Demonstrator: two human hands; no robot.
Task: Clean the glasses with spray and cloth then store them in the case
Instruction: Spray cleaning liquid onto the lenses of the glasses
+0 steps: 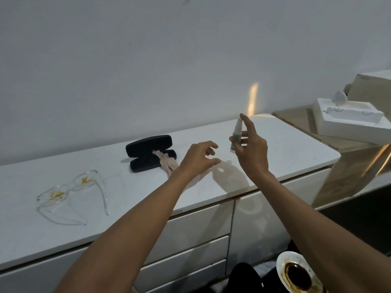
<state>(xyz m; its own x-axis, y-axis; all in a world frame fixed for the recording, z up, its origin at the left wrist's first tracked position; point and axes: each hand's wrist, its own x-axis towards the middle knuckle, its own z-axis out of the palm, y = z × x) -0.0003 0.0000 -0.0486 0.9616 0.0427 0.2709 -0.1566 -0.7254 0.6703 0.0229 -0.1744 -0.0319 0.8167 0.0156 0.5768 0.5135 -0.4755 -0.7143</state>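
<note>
Head view: right hand (pixel 250 149) pinches spray bottle (pixel 235 136); left hand (pixel 198 157) half-curled, empty. Glasses (pixel 72 192), left cabinet-top end: light, fragile; lift by bridge.

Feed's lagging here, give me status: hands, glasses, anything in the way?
Right hand holds spray bottle; left hand open, empty. Glasses stained, untouched. Case open, cloth across it. Nothing blocking.

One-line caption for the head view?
Right hand lifts spray bottle; left hand hovers empty; smeared glasses wait.
</note>
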